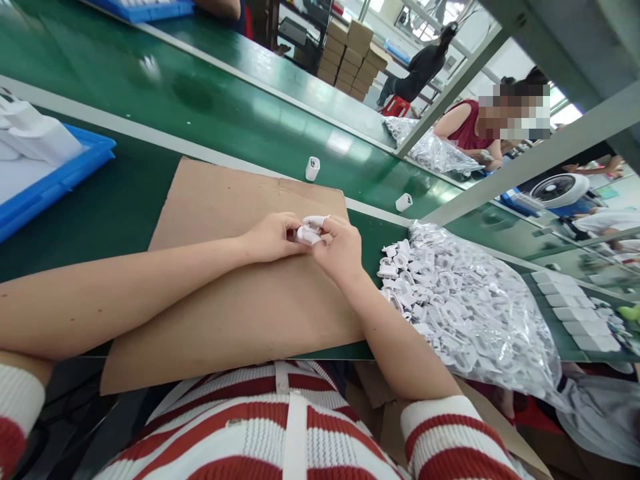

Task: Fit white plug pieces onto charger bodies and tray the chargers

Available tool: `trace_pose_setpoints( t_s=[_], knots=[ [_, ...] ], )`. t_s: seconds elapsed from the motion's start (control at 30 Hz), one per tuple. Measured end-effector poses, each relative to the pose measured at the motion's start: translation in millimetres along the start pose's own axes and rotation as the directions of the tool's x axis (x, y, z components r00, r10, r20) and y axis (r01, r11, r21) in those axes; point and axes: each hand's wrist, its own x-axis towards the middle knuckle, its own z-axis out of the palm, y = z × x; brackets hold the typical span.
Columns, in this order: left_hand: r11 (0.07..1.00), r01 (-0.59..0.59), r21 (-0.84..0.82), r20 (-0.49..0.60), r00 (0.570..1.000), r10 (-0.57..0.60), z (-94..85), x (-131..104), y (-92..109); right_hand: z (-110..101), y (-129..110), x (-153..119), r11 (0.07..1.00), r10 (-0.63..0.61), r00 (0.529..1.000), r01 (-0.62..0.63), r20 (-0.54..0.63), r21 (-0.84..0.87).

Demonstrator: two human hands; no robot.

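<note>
At your far left, the blue tray [65,185] holds smooth, rounded white housings [43,133] on the glossy green counter [125,143]. Your left forearm [150,283] reaches in from the left, nearly level, across the flat, matte brown cardboard sheet [240,313]. At its end, your left hand [274,237] is closed, thumb and fingers pinching the near side of a small white piece [307,235] over the sheet's upper part. The piece looks smooth and curved, but your fingers cover much of it, so its full shape cannot be told. Your right hand [343,247] meets it from the other side, fingers bent and gripping the same piece; your right forearm [395,340] slants up from the lower right.

Beyond the sheet, one white block [313,169] stands upright on the green surface, and another white block [403,202] lies tilted farther right. Just right of your right forearm, a shiny, crinkled clear plastic bag [500,313] spreads wide, full of small looped white parts [425,293], some spilling from its open left side toward your arm. Past the bag sit rows of pale, boxy pieces [575,310]. A slanting metal post [450,90] rises beyond, partly crossing the view of a person in a dark red top [470,123].
</note>
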Motion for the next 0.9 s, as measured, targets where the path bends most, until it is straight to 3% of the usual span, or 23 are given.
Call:
trace_pose_setpoints(
  t_s=[0.1, 0.2, 0.27, 0.33, 0.4, 0.47, 0.53, 0.6, 0.67, 0.73, 0.77, 0.8, 0.87, 0.9],
  knots=[
    [0.999, 0.035, 0.015, 0.031, 0.999, -0.035, -3.6, -2, 6, 3, 2, -6, 0.991, 0.067, 0.998, -0.065, -0.014, 0.118],
    [0.998, 0.069, -0.007, 0.053, 0.996, -0.069, -22.3, -18, 17, -15, 5, -20, 0.971, 0.042, 0.999, -0.049, 0.033, 0.232],
    [0.998, 0.069, -0.010, -0.056, 0.996, -0.070, -47.2, -35, 23, -37, 16, -36, 0.994, -0.007, 1.000, 0.004, 0.022, 0.108],
    [0.992, 0.124, 0.021, -0.263, 0.958, -0.114, -82.8, -57, 26, -59, 38, -54, 0.982, -0.022, 0.997, 0.035, 0.072, -0.186],
    [0.966, 0.254, 0.059, -0.504, 0.842, -0.190, -125.9, -79, 25, -75, 65, -69, 0.885, 0.057, 0.990, 0.009, 0.129, -0.466],
    [0.916, 0.393, 0.074, -0.713, 0.664, -0.228, -170.5, -100, 20, -82, 90, -80, 0.751, 0.290, 0.943, -0.118, 0.164, -0.649],
    [0.860, 0.507, 0.061, -0.851, 0.476, -0.221, -209.6, -118, 10, -83, 105, -84, 0.678, 0.408, 0.892, -0.152, 0.196, -0.719],
    [0.790, 0.612, -0.010, -0.922, 0.300, -0.244, -238.7, -134, -2, -81, 107, -82, 0.685, 0.378, 0.900, -0.115, 0.216, -0.720],
    [0.704, 0.702, -0.111, -0.925, 0.187, -0.332, -257.7, -146, -15, -79, 100, -77, 0.715, 0.308, 0.929, -0.082, 0.207, -0.695],
    [0.585, 0.788, -0.192, -0.884, 0.121, -0.452, -269.6, -155, -28, -77, 88, -70, 0.762, 0.269, 0.941, -0.077, 0.205, -0.643],
    [0.526, 0.826, -0.201, -0.856, 0.113, -0.505, -274.1, -158, -35, -76, 81, -66, 0.791, 0.254, 0.946, -0.083, 0.202, -0.606],
    [0.480, 0.860, -0.176, -0.825, 0.137, -0.548, -278.1, -158, -42, -75, 74, -61, 0.821, 0.237, 0.952, -0.090, 0.194, -0.565],
    [0.468, 0.882, -0.053, -0.760, 0.268, -0.592, -285.1, -153, -58, -73, 61, -52, 0.873, 0.200, 0.966, -0.102, 0.161, -0.476],
    [0.503, 0.864, 0.029, -0.730, 0.362, -0.580, -288.1, -148, -65, -72, 55, -47, 0.897, 0.179, 0.973, -0.102, 0.142, -0.430]
  ],
)
